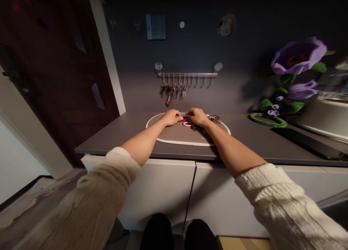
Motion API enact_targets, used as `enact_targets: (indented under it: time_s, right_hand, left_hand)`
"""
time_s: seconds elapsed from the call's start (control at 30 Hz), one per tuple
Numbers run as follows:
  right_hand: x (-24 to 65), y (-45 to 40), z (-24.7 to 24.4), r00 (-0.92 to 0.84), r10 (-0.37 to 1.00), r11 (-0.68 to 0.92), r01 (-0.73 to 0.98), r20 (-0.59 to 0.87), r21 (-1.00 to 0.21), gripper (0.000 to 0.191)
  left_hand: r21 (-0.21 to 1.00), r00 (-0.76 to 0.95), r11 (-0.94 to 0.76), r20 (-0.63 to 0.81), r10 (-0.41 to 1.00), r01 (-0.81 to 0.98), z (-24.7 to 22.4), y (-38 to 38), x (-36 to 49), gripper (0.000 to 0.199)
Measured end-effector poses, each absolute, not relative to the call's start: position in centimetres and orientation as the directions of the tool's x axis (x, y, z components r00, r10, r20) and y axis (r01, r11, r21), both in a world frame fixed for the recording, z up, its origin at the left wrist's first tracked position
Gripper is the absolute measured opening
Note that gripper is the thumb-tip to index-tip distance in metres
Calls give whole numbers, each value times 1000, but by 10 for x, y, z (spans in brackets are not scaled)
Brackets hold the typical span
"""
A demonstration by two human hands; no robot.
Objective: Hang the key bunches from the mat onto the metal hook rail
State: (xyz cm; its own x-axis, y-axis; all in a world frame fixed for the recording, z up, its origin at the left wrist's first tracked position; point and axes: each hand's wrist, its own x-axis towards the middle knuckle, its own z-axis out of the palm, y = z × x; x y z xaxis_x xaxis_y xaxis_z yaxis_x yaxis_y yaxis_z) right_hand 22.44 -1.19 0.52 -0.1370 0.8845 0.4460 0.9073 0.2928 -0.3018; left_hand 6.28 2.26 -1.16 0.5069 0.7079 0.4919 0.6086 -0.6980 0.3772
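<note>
My left hand [171, 117] and my right hand [197, 116] are close together over an oval placemat [179, 137] with a white rim. The fingers of both hands are curled in a pinch, and anything between them is too small to make out. Just between the hands lie a red item and a pink loop [187, 124], touching or nearly touching my fingers. Dark and metallic pieces [195, 127], perhaps keys or rings, sit under and beside my right hand. A brown strap-like piece [216, 119] lies to its right, partly hidden.
On the wall, a clear hook rail [187, 75] carries several keys [174, 90] and a brown key fob [169, 98] on its left hooks. Purple fabric flowers [299, 58] and a large pale object [326, 112] stand at the right of the grey counter [114, 134]. A dark door [59, 61] is at left.
</note>
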Motion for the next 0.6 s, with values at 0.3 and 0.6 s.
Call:
enact_targets:
  time_s: [0.3, 0.6]
  right_hand:
    - [220, -17, 9, -181, 890, 301, 922, 418, -242, 23]
    - [218, -19, 12, -197, 890, 343, 885, 412, -317, 20]
  left_hand:
    - [492, 438, -632, 459, 773, 599, -6, 20, 63, 14]
    - [750, 269, -495, 416, 869, 439, -2, 16, 65, 24]
